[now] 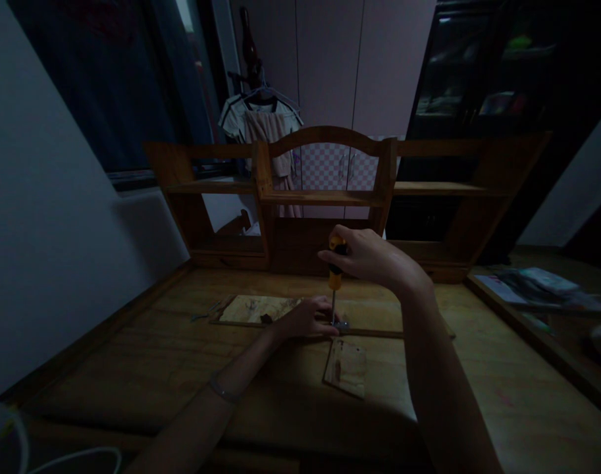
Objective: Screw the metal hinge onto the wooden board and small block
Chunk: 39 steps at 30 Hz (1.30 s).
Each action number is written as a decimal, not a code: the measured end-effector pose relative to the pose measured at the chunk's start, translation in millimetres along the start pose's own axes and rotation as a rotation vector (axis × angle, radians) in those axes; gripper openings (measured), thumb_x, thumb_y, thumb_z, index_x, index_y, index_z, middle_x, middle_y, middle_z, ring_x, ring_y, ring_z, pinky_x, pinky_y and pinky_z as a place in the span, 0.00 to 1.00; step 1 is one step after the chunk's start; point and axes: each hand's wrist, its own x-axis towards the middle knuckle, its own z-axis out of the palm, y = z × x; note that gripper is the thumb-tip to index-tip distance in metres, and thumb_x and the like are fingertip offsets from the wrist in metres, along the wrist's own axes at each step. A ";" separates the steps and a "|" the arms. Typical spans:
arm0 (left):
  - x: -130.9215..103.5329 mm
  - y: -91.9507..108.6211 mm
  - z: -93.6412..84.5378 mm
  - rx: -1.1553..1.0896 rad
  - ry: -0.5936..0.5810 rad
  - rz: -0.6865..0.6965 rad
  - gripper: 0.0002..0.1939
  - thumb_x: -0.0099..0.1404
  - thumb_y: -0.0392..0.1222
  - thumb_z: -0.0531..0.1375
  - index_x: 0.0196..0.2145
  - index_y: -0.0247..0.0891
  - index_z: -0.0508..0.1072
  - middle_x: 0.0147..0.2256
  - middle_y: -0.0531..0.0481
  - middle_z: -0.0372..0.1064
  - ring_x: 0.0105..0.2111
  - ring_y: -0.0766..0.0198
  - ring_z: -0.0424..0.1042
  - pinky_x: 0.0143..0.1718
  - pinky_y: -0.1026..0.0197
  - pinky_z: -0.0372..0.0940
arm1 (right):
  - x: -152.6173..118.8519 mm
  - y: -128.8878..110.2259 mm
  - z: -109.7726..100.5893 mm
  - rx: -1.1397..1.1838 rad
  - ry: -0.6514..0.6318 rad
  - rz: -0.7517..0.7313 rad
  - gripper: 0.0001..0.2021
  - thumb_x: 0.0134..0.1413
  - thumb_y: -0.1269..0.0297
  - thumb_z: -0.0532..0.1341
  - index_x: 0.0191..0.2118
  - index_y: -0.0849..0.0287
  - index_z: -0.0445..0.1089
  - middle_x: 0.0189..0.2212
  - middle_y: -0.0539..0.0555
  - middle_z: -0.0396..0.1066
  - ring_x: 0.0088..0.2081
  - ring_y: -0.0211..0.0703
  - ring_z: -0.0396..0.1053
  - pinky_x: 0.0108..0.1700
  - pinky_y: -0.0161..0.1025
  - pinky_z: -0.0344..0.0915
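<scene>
No text, label, brand, number or sign is legible

Your screwdriver (334, 282): yellow-and-black handle, slim metal shaft, near upright at frame centre, tip down at a small metal fitting (343, 325). Fitting sits at the near edge of your long pale board (245, 310), which lies flat across mid-frame, dark-stained toward its left end.

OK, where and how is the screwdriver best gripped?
Probably by the thick yellow-and-black handle, from above and the right, as the right hand has it. The screwdriver stands nearly upright, handle on top; its thin shaft runs down to the metal piece, close beside the left hand.
</scene>
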 end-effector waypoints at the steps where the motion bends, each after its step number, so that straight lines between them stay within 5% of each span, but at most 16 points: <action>1: 0.2 0.3 0.0 0.002 0.003 0.003 0.18 0.57 0.52 0.66 0.38 0.35 0.76 0.40 0.46 0.70 0.41 0.63 0.69 0.44 0.64 0.62 | -0.1 0.0 -0.7 0.020 -0.009 -0.020 0.17 0.58 0.50 0.56 0.44 0.58 0.65 0.36 0.56 0.70 0.37 0.44 0.67 0.36 0.36 0.58; 6: -0.1 -0.2 0.6 -0.013 -0.004 -0.003 0.18 0.57 0.51 0.66 0.39 0.35 0.76 0.40 0.46 0.70 0.42 0.64 0.69 0.45 0.64 0.62 | 0.4 -0.1 -0.5 0.031 -0.029 -0.050 0.13 0.57 0.58 0.56 0.46 0.56 0.64 0.36 0.54 0.70 0.37 0.42 0.68 0.36 0.35 0.57; 12: -0.3 -0.7 1.4 -0.022 -0.003 0.015 0.15 0.57 0.48 0.67 0.38 0.35 0.76 0.40 0.48 0.70 0.41 0.66 0.69 0.44 0.66 0.61 | -0.6 -2.5 -1.8 -0.085 -0.014 0.035 0.19 0.58 0.46 0.54 0.38 0.59 0.64 0.33 0.56 0.69 0.34 0.45 0.66 0.32 0.37 0.54; 18: -0.5 -1.1 1.0 -0.025 0.014 0.027 0.16 0.57 0.49 0.67 0.39 0.35 0.76 0.40 0.47 0.70 0.42 0.64 0.69 0.45 0.64 0.61 | 1.1 0.6 -2.8 0.029 -0.047 -0.048 0.14 0.54 0.59 0.56 0.45 0.56 0.65 0.37 0.54 0.69 0.39 0.43 0.67 0.39 0.36 0.58; 24: 0.1 1.4 -1.2 0.006 -0.005 0.033 0.15 0.57 0.48 0.67 0.38 0.35 0.76 0.39 0.47 0.70 0.41 0.63 0.69 0.44 0.64 0.60 | -0.2 -1.9 -1.1 -0.036 -0.027 0.020 0.16 0.56 0.52 0.56 0.42 0.59 0.65 0.36 0.58 0.70 0.38 0.46 0.68 0.38 0.38 0.58; 30: -0.9 -0.9 -0.6 -0.022 -0.008 0.067 0.16 0.57 0.49 0.67 0.39 0.35 0.75 0.40 0.46 0.69 0.41 0.64 0.68 0.44 0.64 0.61 | -3.5 -6.7 -5.9 0.010 -0.036 -0.061 0.13 0.55 0.61 0.56 0.46 0.57 0.65 0.38 0.55 0.70 0.40 0.44 0.68 0.40 0.36 0.59; 36: -0.5 -0.7 -0.2 -0.017 0.008 0.075 0.17 0.56 0.48 0.67 0.39 0.34 0.75 0.39 0.47 0.69 0.42 0.64 0.68 0.45 0.63 0.61 | -1.8 -7.5 -4.0 -0.070 -0.032 0.031 0.18 0.58 0.49 0.55 0.42 0.59 0.65 0.35 0.57 0.70 0.36 0.45 0.67 0.36 0.38 0.57; 39: -0.5 -1.6 0.2 -0.033 0.003 0.076 0.16 0.57 0.48 0.67 0.39 0.34 0.75 0.39 0.46 0.69 0.41 0.64 0.68 0.44 0.64 0.61 | -3.4 -8.9 -6.9 -0.032 -0.060 -0.028 0.16 0.55 0.54 0.58 0.45 0.58 0.65 0.38 0.56 0.70 0.40 0.46 0.68 0.40 0.37 0.58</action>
